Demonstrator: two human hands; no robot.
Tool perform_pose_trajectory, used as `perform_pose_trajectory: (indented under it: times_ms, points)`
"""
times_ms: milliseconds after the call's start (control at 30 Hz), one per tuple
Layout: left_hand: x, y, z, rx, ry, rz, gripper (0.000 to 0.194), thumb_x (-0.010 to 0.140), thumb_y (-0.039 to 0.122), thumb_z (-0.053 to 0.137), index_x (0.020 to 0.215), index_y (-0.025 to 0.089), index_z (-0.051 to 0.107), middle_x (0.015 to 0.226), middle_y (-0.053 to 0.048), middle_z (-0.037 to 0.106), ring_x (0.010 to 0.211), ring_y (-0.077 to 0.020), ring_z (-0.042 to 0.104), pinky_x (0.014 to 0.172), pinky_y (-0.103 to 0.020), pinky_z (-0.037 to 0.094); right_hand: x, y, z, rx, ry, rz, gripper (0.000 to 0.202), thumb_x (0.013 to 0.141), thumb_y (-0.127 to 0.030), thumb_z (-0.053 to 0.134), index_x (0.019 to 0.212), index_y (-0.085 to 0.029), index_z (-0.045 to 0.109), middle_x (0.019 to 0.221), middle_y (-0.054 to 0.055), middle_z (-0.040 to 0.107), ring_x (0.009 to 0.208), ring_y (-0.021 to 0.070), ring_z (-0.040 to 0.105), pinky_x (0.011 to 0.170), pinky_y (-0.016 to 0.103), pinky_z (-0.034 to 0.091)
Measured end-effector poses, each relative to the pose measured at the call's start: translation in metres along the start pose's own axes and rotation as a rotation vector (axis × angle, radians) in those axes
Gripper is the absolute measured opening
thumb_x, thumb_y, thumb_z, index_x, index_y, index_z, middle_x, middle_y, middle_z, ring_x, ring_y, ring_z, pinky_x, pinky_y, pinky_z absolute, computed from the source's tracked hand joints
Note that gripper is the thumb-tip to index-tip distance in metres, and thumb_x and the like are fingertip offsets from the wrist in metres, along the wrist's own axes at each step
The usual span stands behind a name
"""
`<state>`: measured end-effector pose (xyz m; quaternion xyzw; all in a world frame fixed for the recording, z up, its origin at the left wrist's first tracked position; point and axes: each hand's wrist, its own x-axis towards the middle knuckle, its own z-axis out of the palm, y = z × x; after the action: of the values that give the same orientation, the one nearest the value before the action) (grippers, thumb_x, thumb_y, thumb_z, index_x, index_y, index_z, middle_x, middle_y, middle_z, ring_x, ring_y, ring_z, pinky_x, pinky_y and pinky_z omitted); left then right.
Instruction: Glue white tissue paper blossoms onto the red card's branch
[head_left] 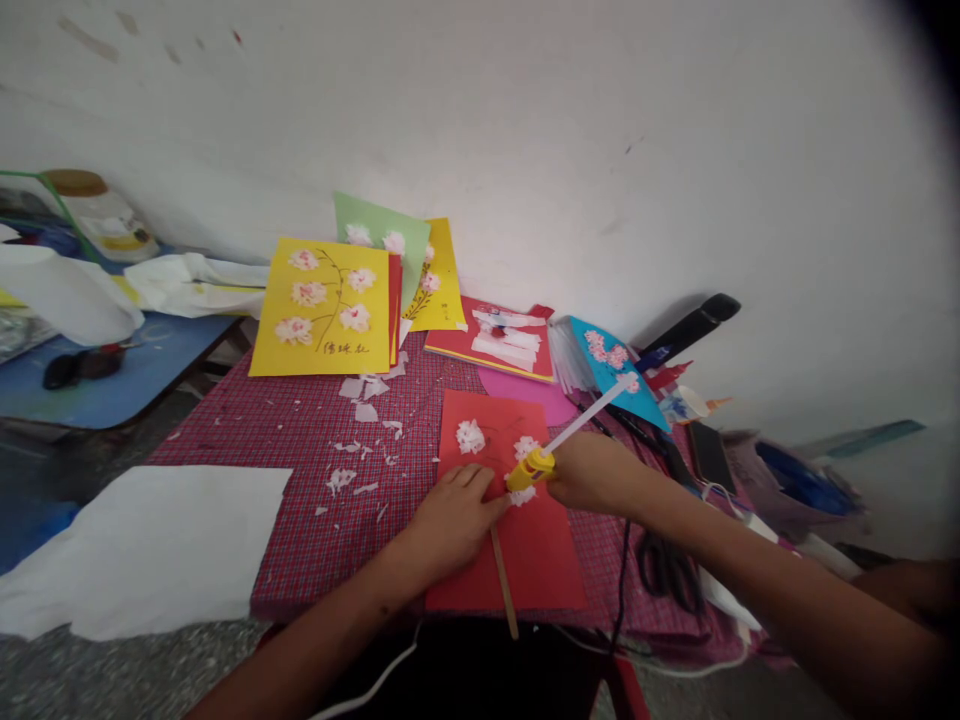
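A red card (536, 550) with white and pink paper flowers lies near the table's front edge. On its left part rests my left hand (455, 515), its thumb reaching toward the flower at the glue gun's tip; a thin wooden stick (502, 585) runs down the card from below that hand. My right hand (589, 470) is closed around a yellow glue gun (531, 468), with a white glue stick (589, 415) sticking out of its back. The gun's nozzle is over a flower (523, 495) on the card. The fingertips of my left hand are partly hidden.
Yellow flower cards (322, 310) stand at the back left, a red pad (487, 340) behind the card. Paper scraps (365, 412) litter the checked cloth (300, 430). Black scissors (667, 570), a phone (711, 455) and cables are at the right; white paper (157, 550) hangs at the left.
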<state>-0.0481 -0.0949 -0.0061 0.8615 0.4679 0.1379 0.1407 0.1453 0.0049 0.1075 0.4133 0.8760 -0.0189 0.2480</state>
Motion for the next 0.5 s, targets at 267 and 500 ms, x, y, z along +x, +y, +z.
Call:
perform_pose_trajectory:
  times_ms: [267,500]
  points:
    - [0.0,-0.001,0.0,0.002,0.0,0.0,0.043,0.099,0.022,0.047,0.141,0.031,0.054,0.133,-0.01,0.055,0.127,-0.0307,0.047,0.108,-0.044,0.037,-0.005,0.007,-0.011,0.107,0.003,-0.02,0.025,0.079,-0.019,0.057,0.095,-0.017,0.077,0.091,0.01,0.079,0.084,0.0236,0.073,0.067,0.025,0.045]
    - [-0.001,-0.001,0.004,0.004,0.019,0.001,0.041,0.1,0.022,0.048,0.138,0.03,0.056,0.13,-0.011,0.054,0.127,-0.0308,0.046,0.108,-0.044,0.039,-0.022,0.036,-0.003,0.602,0.072,0.093,0.019,0.08,-0.027,0.061,0.093,-0.019,0.071,0.078,0.001,0.072,0.067,0.0187,0.064,0.06,0.025,0.045]
